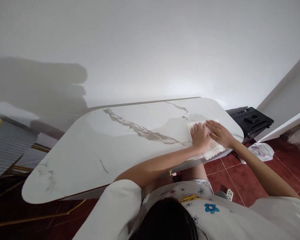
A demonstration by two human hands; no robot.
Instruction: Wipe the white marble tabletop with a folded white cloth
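A white cloth (212,151) with a scalloped edge lies on the right part of a white marble-patterned tabletop (95,140). My left hand (200,136) rests on the cloth's left side, fingers slightly apart and pointing away from me. Beside it, touching or nearly so, my right hand (219,133) lies flat over the cloth's upper right part, its fingers stretched toward the left. Both palms face down and press on the cloth; neither hand's fingers wrap round it.
Behind the table stands a white wall (150,50). A black case (255,121) is beyond its right end, with a clear plastic bag (261,151) on the red tiled floor (242,183). A power strip (229,194) lies below. Grey ribbed furniture (10,146) stands at left.
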